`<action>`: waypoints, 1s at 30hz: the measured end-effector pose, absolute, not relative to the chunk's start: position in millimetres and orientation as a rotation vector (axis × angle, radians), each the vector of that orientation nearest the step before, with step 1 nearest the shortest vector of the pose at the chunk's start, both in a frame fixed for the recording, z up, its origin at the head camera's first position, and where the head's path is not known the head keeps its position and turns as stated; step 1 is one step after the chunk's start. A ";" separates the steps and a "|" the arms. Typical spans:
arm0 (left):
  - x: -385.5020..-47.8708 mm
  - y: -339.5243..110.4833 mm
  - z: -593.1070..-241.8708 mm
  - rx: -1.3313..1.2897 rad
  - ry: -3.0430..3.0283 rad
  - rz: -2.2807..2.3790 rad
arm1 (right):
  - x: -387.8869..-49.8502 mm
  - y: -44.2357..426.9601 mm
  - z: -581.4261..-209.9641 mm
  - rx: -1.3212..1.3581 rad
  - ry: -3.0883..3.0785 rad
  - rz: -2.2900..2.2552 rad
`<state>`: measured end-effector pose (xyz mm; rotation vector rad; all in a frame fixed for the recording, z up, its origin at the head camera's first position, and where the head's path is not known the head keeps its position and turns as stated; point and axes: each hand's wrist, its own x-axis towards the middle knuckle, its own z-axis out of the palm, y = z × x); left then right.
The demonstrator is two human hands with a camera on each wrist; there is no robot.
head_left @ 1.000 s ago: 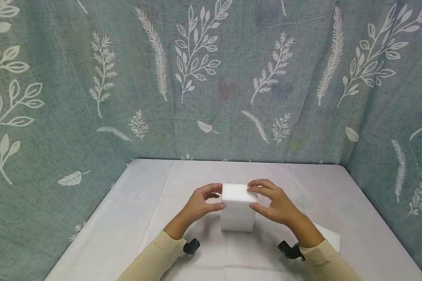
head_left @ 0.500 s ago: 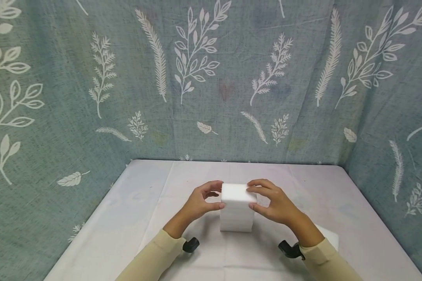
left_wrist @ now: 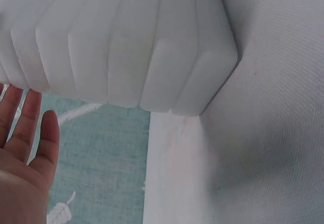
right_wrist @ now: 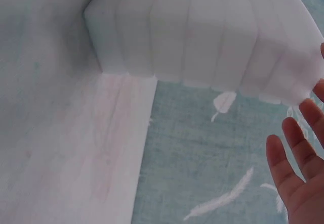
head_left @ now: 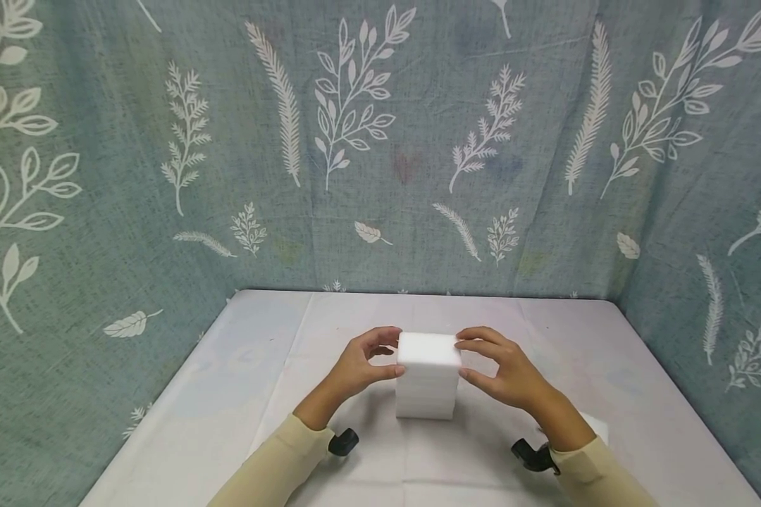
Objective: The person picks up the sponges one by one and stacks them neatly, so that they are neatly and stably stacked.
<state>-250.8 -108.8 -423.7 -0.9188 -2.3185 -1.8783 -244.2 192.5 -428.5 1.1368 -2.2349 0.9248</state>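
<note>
A tall stack of several white sponge blocks (head_left: 426,384) stands upright on the table, its slabs showing as layers in both wrist views. My left hand (head_left: 355,366) holds the top of the stack at its left side, thumb on the near corner and index finger at the far one. The other left fingers reach past the upper slabs (left_wrist: 86,57) in the left wrist view. At the right side, my right hand (head_left: 501,366) has thumb and fingers spread, tips at the edge of the top slabs; whether all of them touch cannot be told.
Another flat white piece (head_left: 596,426) lies on the table behind the right forearm, mostly hidden. The white-covered table (head_left: 260,338) ends at a leaf-printed green curtain (head_left: 368,141) on the back and sides. A black camera mount (head_left: 342,442) sits at each wrist.
My right hand has shifted slightly right, its fingers drawing off the top slab toward the edge. The left hand keeps its place, and the stack stands as before.
</note>
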 end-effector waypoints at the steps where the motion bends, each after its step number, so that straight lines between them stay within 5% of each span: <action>1: -250.9 -108.7 -423.8 -0.919 -2.318 -1.877 | -243.9 194.4 -428.8 1.139 -2.233 0.925; 30: -256.5 -110.3 -425.6 -0.959 -2.305 -1.857 | -229.9 241.4 -442.6 0.997 -2.396 0.801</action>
